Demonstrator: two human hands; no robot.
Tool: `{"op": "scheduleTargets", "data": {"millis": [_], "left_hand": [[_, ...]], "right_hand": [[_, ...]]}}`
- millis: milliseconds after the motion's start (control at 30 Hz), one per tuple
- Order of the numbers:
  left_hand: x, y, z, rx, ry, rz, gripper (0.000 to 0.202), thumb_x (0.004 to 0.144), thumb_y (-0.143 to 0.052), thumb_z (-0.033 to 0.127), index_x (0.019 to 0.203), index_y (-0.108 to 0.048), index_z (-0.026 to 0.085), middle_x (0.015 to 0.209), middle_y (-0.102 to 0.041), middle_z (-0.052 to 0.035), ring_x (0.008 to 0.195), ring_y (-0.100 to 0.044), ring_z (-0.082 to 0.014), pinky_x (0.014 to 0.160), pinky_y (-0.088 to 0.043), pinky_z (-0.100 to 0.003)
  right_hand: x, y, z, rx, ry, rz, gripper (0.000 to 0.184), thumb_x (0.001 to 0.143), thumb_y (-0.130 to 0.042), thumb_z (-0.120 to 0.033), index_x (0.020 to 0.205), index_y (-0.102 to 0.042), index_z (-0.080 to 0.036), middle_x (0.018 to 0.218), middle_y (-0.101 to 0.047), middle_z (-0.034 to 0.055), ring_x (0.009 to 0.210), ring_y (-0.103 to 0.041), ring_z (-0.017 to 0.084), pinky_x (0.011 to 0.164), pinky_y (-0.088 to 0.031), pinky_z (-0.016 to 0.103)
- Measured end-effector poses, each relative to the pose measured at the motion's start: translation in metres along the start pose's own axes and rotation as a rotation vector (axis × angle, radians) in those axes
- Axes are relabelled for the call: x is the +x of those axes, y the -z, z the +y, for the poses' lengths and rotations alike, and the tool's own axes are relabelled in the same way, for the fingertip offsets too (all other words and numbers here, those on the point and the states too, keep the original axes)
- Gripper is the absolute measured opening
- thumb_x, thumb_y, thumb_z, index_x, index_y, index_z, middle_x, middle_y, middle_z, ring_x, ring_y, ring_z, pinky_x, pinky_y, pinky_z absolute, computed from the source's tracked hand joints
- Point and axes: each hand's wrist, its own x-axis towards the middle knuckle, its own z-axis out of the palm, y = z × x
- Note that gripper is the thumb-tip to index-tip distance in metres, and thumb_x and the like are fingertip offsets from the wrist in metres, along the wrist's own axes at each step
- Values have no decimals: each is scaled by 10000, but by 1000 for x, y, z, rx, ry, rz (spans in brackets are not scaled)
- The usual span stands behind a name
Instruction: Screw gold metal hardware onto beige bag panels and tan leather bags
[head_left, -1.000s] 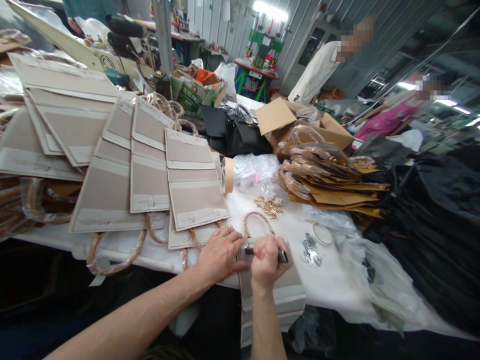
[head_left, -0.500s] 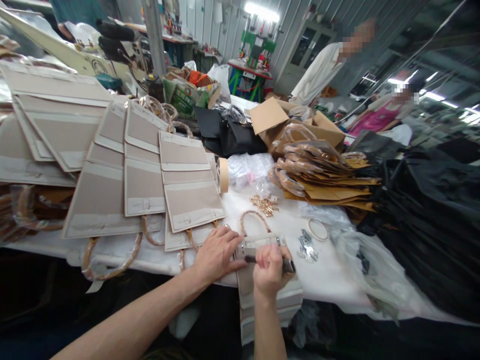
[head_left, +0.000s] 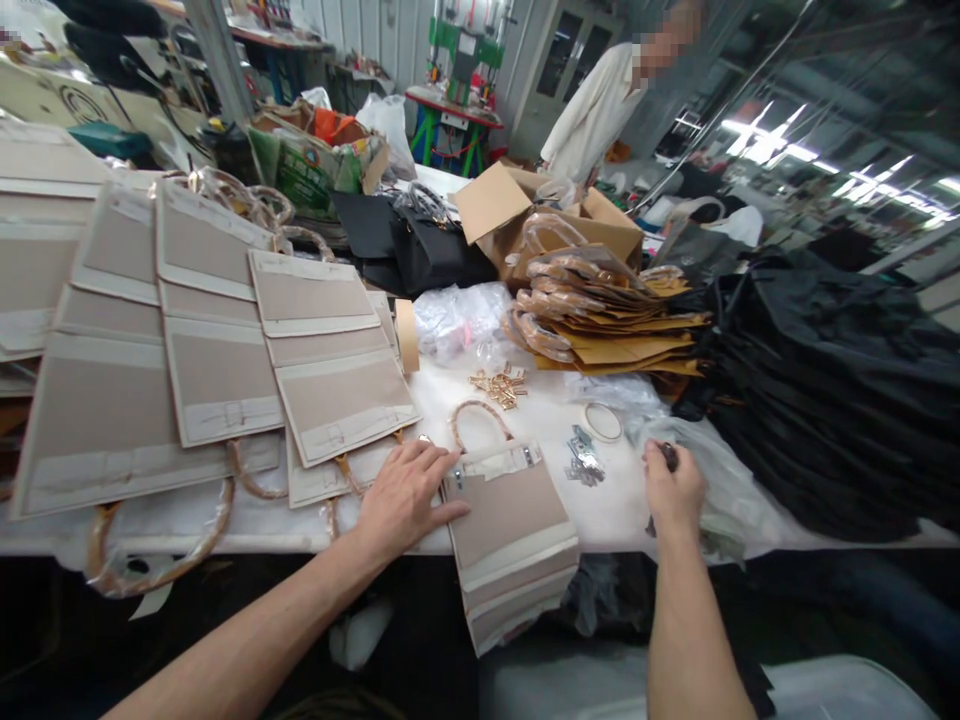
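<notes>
My left hand (head_left: 411, 495) lies flat with its fingers spread, thumb and fingertips against the left edge of a beige bag panel (head_left: 514, 520). A wrapped tan loop handle (head_left: 480, 408) rises from the panel's far edge, where small metal clips (head_left: 527, 457) show. The panel's near part hangs over the table edge. Off to the right, my right hand (head_left: 677, 490) is closed around a dark tool (head_left: 668, 456); most of it is hidden in the fist and its kind is unclear. Between hand and panel lie silvery metal plates (head_left: 583, 458). Gold-coloured fittings (head_left: 501, 385) sit farther back.
Overlapping beige bag panels (head_left: 337, 380) with handles cover the left. A tape roll (head_left: 406, 335), clear plastic (head_left: 461, 315), stacked mustard panels (head_left: 622, 335) and a cardboard box (head_left: 491, 205) stand behind. Black material (head_left: 825, 400) is heaped right. A person (head_left: 600, 105) stands in the background.
My right hand has moved off the panel to the right, carrying the dark tool. My left hand stays at the panel's left edge. The view has shifted to the right.
</notes>
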Motion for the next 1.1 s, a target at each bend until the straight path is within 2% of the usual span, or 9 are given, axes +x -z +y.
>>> {"op": "scheduleTargets", "data": {"millis": [133,267,367,500,633,733,833,1000,1100], "left_hand": [[0,0,0,5,-5,4,653,881,-776,532,1410,-552,222,1320,-688,-88,1239,-557,-316,1046,-447,-494],[-1,0,-1,29,-15,11,636,903,-736,560,1402,-556,210,1332,-684,-90,1249,-550,-324,1043,-458,-498],[-1,-2,-2,53,-36,25,623,920,-711,565,1408,-558,210,1321,-686,-92,1237,-554,-327,1039,-464,-509],[1,-4,-4,77,-63,32,612,958,-651,569,1446,-535,219,1300,-689,-100,1235,-557,-337,1036,-475,-524],[3,-2,-2,82,-68,55,580,988,-585,579,1452,-529,236,1299,-686,-108,1215,-584,-346,1009,-494,-536],[2,-2,-2,78,-72,68,585,990,-578,570,1464,-508,233,1362,-660,-115,1227,-589,-356,1016,-499,-553],[2,-2,-3,38,-78,95,595,994,-593,541,1482,-466,227,1427,-614,-127,1275,-564,-354,1056,-494,-564],[-9,17,8,-116,-125,229,578,1020,-603,378,1532,-373,238,1500,-538,-143,1385,-491,-312,1165,-452,-529],[-40,37,20,-165,-144,279,529,1021,-592,259,1512,-395,264,1450,-586,-135,1362,-526,-284,1148,-478,-489]], "right_hand": [[14,-13,15,-158,97,-38,561,811,-559,-463,1254,-666,-135,1159,-706,219,1055,-628,370,997,-490,565],[10,-24,19,-229,300,-93,632,837,-536,-339,1420,-567,-99,1335,-616,249,1211,-578,360,1096,-451,548],[3,-25,20,-220,355,-149,578,880,-536,-321,1416,-575,-110,1366,-591,236,1283,-544,338,1132,-442,525],[2,-10,9,-56,277,-46,528,906,-578,-377,1363,-613,-115,1308,-636,214,1144,-631,292,1043,-525,482],[-10,28,-17,226,124,168,532,902,-635,-453,1318,-641,-121,1210,-712,192,1040,-698,271,943,-575,444],[-42,56,-41,389,24,217,500,889,-695,-497,1237,-690,-137,1064,-752,143,889,-721,239,853,-592,408],[-90,71,-62,478,-61,175,420,895,-729,-494,1160,-732,-168,897,-750,74,726,-682,185,729,-578,344],[-167,71,-89,568,-116,-2,324,868,-778,-473,1056,-771,-209,786,-732,44,660,-661,187,632,-578,319],[-202,66,-108,583,-110,-134,304,836,-792,-494,1008,-794,-244,758,-740,50,633,-682,215,589,-611,333]]}}
